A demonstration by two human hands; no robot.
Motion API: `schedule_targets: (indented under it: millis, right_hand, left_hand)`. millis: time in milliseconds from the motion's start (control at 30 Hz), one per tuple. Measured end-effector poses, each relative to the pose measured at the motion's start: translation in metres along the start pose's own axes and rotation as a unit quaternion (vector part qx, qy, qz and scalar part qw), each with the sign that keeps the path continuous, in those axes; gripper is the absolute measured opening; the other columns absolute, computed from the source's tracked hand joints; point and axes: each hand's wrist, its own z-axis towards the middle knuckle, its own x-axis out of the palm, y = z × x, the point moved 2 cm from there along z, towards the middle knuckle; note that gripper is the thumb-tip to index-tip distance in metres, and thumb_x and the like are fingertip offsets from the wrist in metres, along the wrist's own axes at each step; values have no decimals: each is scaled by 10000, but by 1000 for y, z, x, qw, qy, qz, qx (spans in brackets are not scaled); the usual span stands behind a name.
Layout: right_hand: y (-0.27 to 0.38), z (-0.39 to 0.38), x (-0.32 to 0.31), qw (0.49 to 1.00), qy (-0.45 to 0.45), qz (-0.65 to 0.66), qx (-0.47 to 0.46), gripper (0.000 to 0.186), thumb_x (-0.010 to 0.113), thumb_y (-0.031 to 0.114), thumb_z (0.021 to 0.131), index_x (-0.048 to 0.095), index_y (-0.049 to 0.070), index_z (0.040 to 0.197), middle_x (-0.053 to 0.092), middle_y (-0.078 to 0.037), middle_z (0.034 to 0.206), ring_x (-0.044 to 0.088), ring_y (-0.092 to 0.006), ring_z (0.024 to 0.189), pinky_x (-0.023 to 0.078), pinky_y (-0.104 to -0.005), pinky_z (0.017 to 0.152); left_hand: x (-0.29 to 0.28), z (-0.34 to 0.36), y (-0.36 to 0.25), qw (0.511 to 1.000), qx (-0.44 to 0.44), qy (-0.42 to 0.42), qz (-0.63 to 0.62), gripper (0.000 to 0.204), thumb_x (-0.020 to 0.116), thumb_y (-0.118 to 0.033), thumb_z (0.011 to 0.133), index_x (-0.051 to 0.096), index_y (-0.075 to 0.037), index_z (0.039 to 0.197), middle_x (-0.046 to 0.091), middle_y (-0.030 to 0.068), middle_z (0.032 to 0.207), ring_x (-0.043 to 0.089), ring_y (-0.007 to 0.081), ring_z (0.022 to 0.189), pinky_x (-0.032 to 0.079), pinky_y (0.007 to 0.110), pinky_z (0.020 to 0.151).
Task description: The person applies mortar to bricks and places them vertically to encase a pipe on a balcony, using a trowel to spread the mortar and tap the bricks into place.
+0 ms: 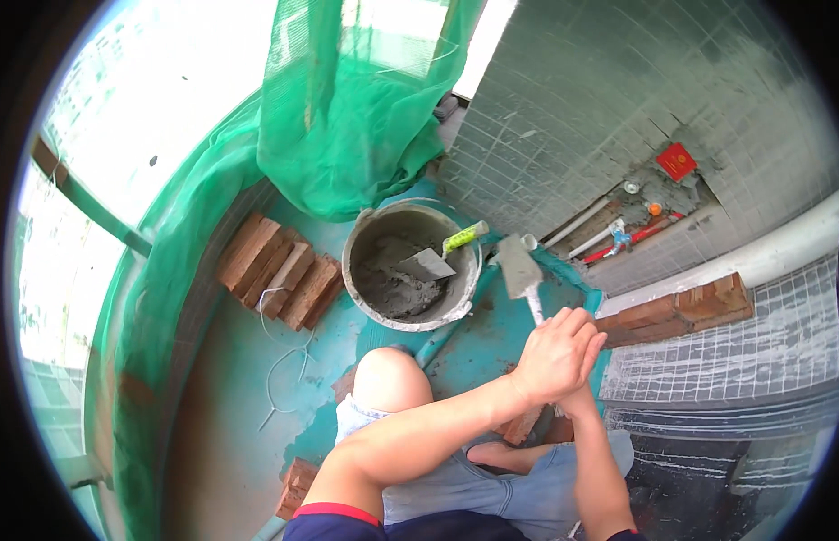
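My left hand (554,353) reaches across to the right, fingers curled, lying over my right hand and wrist. What its fingers close on is hidden. My right hand (577,398) is mostly covered by the left one. From beyond the two hands sticks out a brick trowel (518,269), its blade coated with grey mortar and its pale handle running back in line with my right forearm; the grip itself is out of sight. Ahead stands a bucket (349,261) of grey mortar (392,287), holding a second trowel (426,265) with a yellow-green handle.
Red bricks (279,270) are stacked left of the bucket. More bricks (676,313) form a row by the tiled wall (609,108) at right, below exposed pipes (631,243). Green netting (347,117) hangs ahead. A loose white tie (273,383) lies on the floor.
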Motion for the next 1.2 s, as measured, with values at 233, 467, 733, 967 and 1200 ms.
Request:
schedule_targets:
  millis: [233,467,733,967,1200]
  right_hand:
    - [10,119,83,885,189,-422,-62,434,482,422,982,599,24,856,674,-176,849,643,-373,808,497,-468,715]
    - [8,168,187,860,132,-484,-87,441,454,382,980,676,3,942,686,-250,937,658,-413,932,504,-496,846]
    - [46,195,162,817,274,-501,-77,533,485,491,949,713,9,973,681,-224,1031,637,-401,987,500,-492,848]
    - [-16,206,99,894,347,-281,-35,626,529,593,918,644,22,688,597,-70,613,549,-190,591,446,-362,597]
    - [-76,84,-14,929,287,162,166,479,505,527,973,535,105,748,382,74,544,306,-34,441,237,-209,400]
  left_hand:
    - [-1,25,8,995,6,-100,11,217,663,-107,762,558,-38,939,546,108,1043,559,299,917,466,382,751]
    - [-11,43,11,995,28,-99,2,305,633,-73,715,553,-20,1005,546,136,1062,562,293,943,475,374,803]
    - [-11,51,23,994,23,-101,34,266,601,-90,729,548,-14,978,532,133,1021,556,287,951,466,377,777]
    - [-3,34,31,994,17,92,-49,205,618,-85,754,567,-9,937,584,154,879,593,325,792,474,404,670]
    - [9,-10,16,634,-147,724,-230,300,703,-342,874,694,-62,982,654,6,768,585,121,640,478,293,603]
